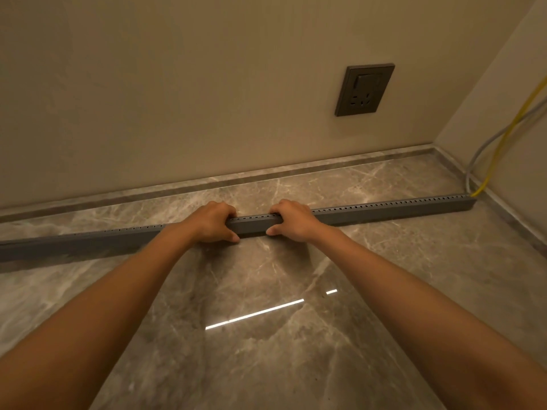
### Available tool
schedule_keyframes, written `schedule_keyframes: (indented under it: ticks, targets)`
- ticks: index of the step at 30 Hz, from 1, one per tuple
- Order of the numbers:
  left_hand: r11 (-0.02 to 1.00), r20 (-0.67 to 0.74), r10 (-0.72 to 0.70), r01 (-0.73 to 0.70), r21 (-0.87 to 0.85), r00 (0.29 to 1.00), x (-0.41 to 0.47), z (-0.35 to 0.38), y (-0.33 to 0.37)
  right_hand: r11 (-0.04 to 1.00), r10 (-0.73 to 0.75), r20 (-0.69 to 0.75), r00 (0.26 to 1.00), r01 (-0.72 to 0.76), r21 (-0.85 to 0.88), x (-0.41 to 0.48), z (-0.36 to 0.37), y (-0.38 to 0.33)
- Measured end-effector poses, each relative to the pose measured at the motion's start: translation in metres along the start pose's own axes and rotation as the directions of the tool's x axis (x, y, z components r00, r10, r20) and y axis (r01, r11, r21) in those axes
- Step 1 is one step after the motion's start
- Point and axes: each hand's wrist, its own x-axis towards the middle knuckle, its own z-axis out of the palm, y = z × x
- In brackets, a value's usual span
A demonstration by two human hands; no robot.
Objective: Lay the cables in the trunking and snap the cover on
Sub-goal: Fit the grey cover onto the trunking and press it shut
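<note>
A long grey trunking [384, 211] with a row of small slots along its top lies on the marble floor, running from the left edge to the right corner. My left hand [213, 221] and my right hand [291, 220] grip it side by side near its middle, fingers curled over the top and thumbs on the near side. A yellow cable [503, 137] and a grey cable [476, 156] come down the right wall and enter the trunking's right end. Whatever lies inside the trunking is hidden.
A dark wall socket [364, 89] sits on the beige wall above the trunking. A marble skirting [266, 173] runs along the wall base, a short gap behind the trunking. The glossy floor [266, 321] reflects a strip light.
</note>
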Motion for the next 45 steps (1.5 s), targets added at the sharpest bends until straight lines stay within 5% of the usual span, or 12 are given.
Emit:
schedule_keyframes:
  ticks: [9,21,26,36,45]
  targets:
    - [0.971,-0.11,0.048,-0.021,0.24,0.993,-0.003,0.009,0.009,0.983,-0.107,-0.111,0.988,0.089,-0.158,0.002,0.017,-0.008]
    - [0.995,-0.129,-0.048,0.036,-0.091,0.991,-0.024,-0.002,-0.038,0.997,-0.034,-0.031,0.999,0.031,-0.077,0.004,0.011,-0.025]
    - [0.999,-0.108,-0.046,0.043,-0.03,0.993,-0.032,-0.004,-0.053,0.995,-0.068,-0.024,0.997,0.07,0.068,0.013,0.024,-0.059]
    - [0.996,-0.219,0.027,-0.009,0.086,0.975,-0.03,0.001,-0.051,0.997,-0.057,-0.136,0.989,0.062,0.039,0.01,0.031,-0.067]
    - [0.992,-0.196,0.044,-0.066,-0.107,0.98,-0.036,-0.003,-0.077,1.0,0.007,-0.07,0.997,-0.006,0.015,0.013,0.026,-0.078]
